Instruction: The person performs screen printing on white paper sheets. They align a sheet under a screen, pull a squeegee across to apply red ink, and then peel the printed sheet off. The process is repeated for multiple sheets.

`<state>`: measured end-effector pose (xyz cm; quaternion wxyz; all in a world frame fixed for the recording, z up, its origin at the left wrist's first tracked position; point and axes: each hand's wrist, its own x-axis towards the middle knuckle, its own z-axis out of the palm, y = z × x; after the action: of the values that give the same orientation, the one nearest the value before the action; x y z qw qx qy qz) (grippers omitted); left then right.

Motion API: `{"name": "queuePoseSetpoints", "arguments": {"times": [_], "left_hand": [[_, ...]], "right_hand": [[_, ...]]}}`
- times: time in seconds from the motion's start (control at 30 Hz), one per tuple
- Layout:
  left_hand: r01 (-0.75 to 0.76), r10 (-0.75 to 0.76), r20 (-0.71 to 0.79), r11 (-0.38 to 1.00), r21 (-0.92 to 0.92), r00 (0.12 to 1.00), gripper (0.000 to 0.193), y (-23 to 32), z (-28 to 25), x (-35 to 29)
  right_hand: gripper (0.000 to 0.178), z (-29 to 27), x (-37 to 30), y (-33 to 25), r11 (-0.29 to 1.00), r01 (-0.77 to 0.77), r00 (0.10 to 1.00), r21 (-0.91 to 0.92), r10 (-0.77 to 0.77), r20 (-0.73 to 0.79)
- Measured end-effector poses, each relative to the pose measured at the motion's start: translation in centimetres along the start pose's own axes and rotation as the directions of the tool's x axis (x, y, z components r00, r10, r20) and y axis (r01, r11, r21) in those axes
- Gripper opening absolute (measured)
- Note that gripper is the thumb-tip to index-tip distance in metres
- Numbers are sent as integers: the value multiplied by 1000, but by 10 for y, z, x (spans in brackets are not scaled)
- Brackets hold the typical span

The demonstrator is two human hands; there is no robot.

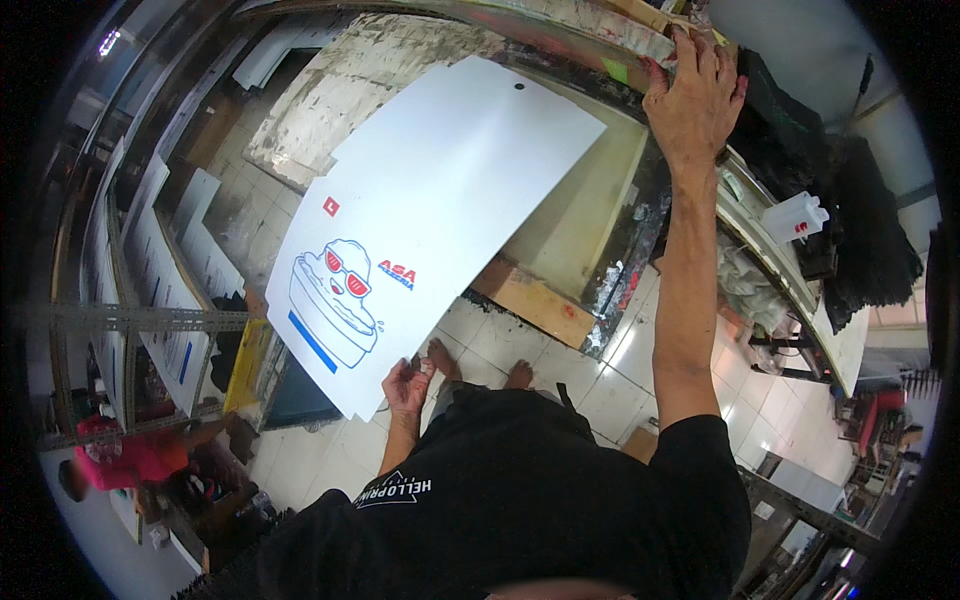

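While the left hand point(408, 386) pinches a printed sheet point(440, 180), right hand point(698, 105) gripping a frame point(612, 42), a rack point(150, 319) holds panels point(165, 270)

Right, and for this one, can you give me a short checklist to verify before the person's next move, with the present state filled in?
1. Left hand at the near edge of the printed white die-cut sheet: ok; how firm the hold is, cannot tell.
2. Right hand at the ink-stained frame: ok.
3. Printed side facing up: ok, the blue-and-red cartoon drawing shows.
4. Whole sheet over the worktop: not ok, its near part reaches out above the tiled floor.
5. Ink dry: cannot tell.
6. White plastic container apart from the sheet: ok, it is off to the right.
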<state>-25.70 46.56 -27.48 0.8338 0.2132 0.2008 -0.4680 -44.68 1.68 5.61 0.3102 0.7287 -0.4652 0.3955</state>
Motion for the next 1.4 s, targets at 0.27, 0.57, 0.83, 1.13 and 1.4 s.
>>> {"name": "queuePoseSetpoints", "arguments": {"times": [0.27,0.57,0.83,1.13,1.4], "left_hand": [[134,-134,-2,990,35,991,13,-34,-30,-33],[261,-259,-52,965,36,965,16,-76,-40,-31],[345,-344,-18,937,54,939,14,-75,-53,-12],[448,-450,-21,892,-60,893,12,-70,-34,-12],[445,-451,-66,891,-86,890,18,-68,-18,-16]], "right_hand": [[52,-26,17,-15,995,-38,999,96,39,-10],[47,-10,22,-5,998,66,995,1,-65,-71],[50,-22,-74,-43,995,35,999,91,-34,-15],[37,-22,-206,-84,979,-88,995,185,76,72],[35,-16,-235,-91,970,-111,993,218,97,74]]}}
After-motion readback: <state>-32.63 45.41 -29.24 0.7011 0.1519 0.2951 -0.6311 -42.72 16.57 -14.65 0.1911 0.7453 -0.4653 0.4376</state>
